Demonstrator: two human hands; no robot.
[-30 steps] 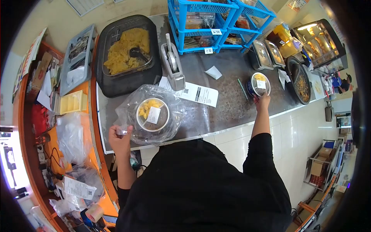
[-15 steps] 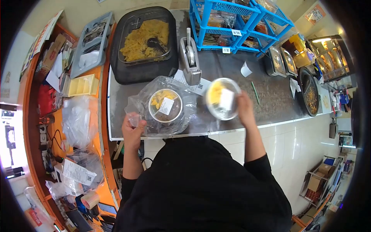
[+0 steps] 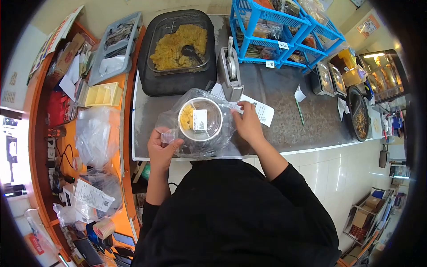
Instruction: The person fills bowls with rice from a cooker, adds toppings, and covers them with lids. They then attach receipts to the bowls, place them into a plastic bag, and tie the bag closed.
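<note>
A round white bowl with a clear lid (image 3: 214, 116) sits in a clear plastic bag (image 3: 171, 119) on the metal counter. Yellow food shows on the bowl's left side, and a printed label is stuck across the lid. My left hand (image 3: 161, 149) pinches the bag's left edge. At the bag's right edge is my right hand (image 3: 250, 123), thumb and fingers curled against the plastic beside the bowl. Whatever lies under this bowl is hidden. Behind it stand a grey metal tape dispenser (image 3: 230, 75) and a printed paper slip (image 3: 262, 111).
A glass dish of yellow food (image 3: 178, 46) with a dark spoon rests on a black tray (image 3: 153, 84). Blue basket racks (image 3: 262, 40) stand at the back. A green pen (image 3: 300, 112) lies to the right. Orange shelving with bags and papers borders the left.
My right hand has brought the second lidded bowl leftward into the bag, over the first one, and let it go. It now touches the bag's right edge. My left hand stays on the bag.
</note>
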